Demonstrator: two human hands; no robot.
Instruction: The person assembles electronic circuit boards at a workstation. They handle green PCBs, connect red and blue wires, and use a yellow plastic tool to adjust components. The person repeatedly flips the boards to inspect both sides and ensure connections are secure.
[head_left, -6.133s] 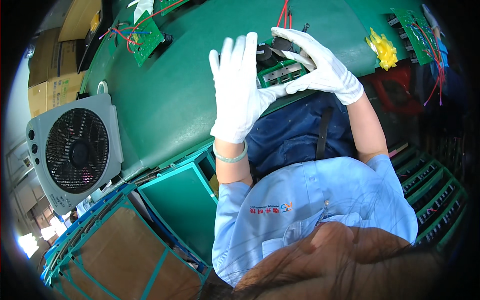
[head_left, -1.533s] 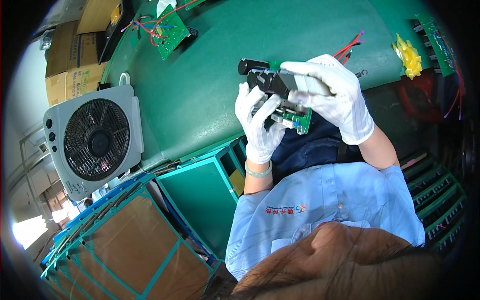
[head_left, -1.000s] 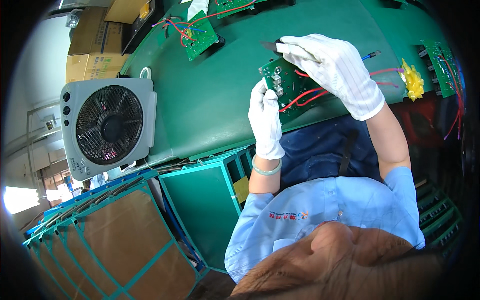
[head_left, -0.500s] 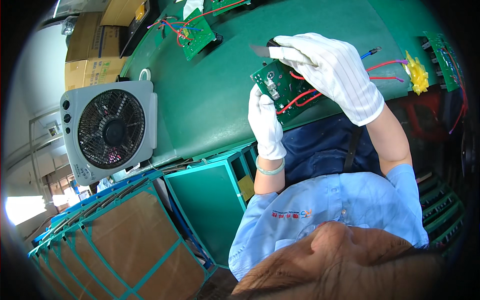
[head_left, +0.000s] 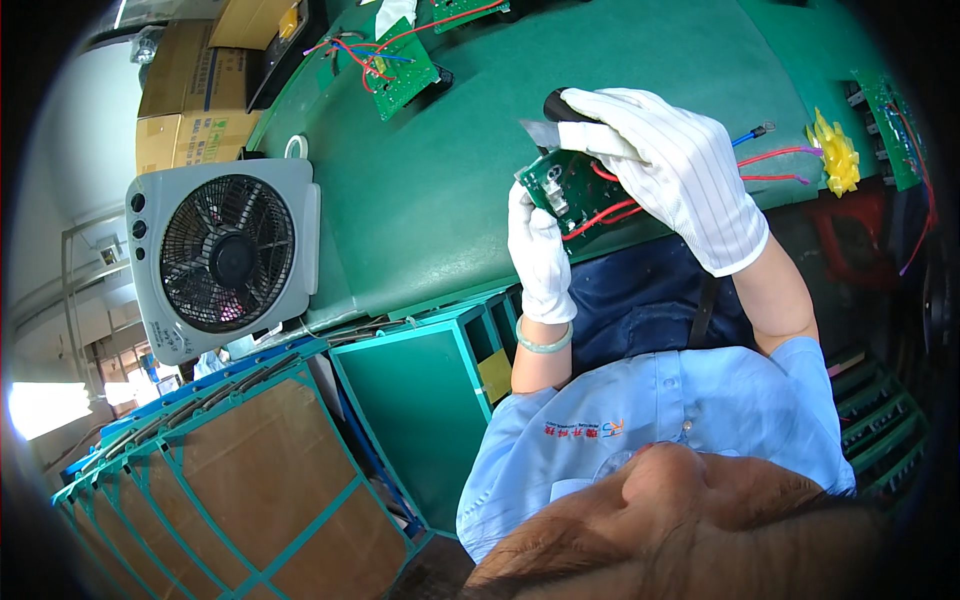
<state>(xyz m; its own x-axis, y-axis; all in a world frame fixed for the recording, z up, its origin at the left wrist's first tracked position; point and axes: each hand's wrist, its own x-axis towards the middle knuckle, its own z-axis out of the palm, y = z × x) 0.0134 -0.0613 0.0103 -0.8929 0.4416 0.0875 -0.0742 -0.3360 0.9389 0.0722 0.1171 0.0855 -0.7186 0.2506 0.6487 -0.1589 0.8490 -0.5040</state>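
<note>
Both my hands wear white striped gloves. My left hand (head_left: 540, 250) grips the near left edge of a green circuit board (head_left: 579, 165), which is tilted over the edge of the bench. Silver parts and red wires (head_left: 602, 216) show on the board. Above it, my right hand (head_left: 675, 165) is closed on a small knife (head_left: 541, 133) with a pointed metal blade and a black end. The blade points left, by the board's far corner; whether it touches is unclear. My right hand hides much of the board. Red and blue wire ends stick out to its right.
A grey box fan (head_left: 226, 258) stands at the left, by cardboard boxes (head_left: 190, 145). Other wired boards (head_left: 405, 80) lie at the back of the green bench (head_left: 400, 200). At the right are a yellow spiky piece (head_left: 833, 155) and another board (head_left: 884, 130).
The board has tipped and shifted slightly nearer and to the right. My right hand and the knife have moved a little nearer, with the blade now closer to the board's corner.
</note>
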